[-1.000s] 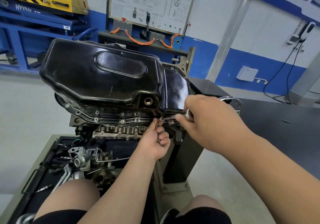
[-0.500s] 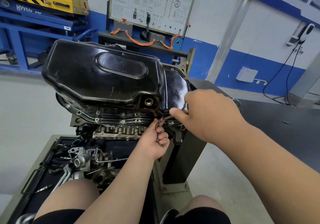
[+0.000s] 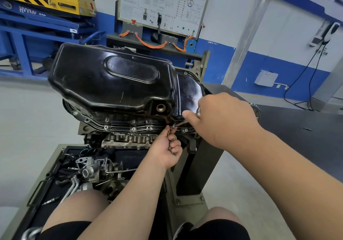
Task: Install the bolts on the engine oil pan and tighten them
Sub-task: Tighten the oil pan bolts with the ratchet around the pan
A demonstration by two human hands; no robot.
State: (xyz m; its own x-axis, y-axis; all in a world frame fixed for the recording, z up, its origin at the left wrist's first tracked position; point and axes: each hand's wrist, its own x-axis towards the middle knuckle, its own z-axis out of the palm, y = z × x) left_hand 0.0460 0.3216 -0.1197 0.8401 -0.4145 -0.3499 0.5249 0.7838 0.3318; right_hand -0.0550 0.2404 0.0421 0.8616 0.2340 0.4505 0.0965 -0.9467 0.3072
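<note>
A black oil pan point(image 3: 115, 80) sits upside down on the engine, bolts showing along its near flange point(image 3: 133, 129). My left hand point(image 3: 166, 151) is curled around several loose bolts point(image 3: 171, 147) just below the flange, thumb and forefinger steadying one bolt point(image 3: 174, 126) at a flange hole. My right hand point(image 3: 220, 118) grips a thin metal tool point(image 3: 182, 122) whose tip meets that bolt. Most of the tool's handle is hidden inside my fist.
The engine hangs on a grey stand point(image 3: 196, 167). A tray point(image 3: 50, 176) at lower left holds engine parts and pipes. A blue lift point(image 3: 37, 26) stands at the back left, a wiring board point(image 3: 163, 7) behind the engine. My knees are at the bottom edge.
My right hand has swung upward and leftward around the bolt with the tool. My left hand has stayed put at the flange.
</note>
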